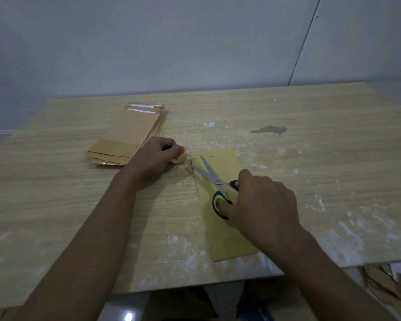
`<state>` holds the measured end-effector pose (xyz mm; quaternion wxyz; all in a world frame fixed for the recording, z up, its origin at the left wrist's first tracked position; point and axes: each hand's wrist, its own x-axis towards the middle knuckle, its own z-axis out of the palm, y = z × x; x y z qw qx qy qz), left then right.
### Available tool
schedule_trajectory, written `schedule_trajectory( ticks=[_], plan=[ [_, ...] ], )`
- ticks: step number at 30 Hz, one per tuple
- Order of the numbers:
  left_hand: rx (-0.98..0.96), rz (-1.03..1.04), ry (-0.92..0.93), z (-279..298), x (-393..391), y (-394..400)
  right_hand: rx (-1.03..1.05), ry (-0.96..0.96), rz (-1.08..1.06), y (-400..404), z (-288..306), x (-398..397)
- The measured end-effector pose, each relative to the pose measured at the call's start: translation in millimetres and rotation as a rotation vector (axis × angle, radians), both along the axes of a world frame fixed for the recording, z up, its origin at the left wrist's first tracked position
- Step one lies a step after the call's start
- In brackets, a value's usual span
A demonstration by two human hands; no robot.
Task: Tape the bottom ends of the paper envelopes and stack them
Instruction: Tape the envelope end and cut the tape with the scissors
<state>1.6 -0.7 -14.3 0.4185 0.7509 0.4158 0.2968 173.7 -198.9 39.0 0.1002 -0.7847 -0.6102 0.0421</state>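
Observation:
A yellow-brown paper envelope lies flat on the wooden table, its far end pointing away from me. My left hand grips a small roll of clear tape at the envelope's far left corner. A strip of tape runs from the roll toward the envelope's far edge. My right hand holds black-and-green scissors, blades apart, tips by the tape strip. A stack of brown envelopes lies to the left behind my left hand.
White smears and a dark stain mark the tabletop. More brown paper pieces lie below the table's edge at the lower right. A grey wall stands behind the table.

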Motion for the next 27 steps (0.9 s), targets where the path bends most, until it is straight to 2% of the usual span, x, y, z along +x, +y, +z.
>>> schedule_trajectory(
  ticks=[27],
  plan=[
    [0.018, 0.017, 0.037, -3.1, -1.6, 4.1, -0.012, -0.138, 0.069, 37.4, 7.5, -21.1]
  ],
)
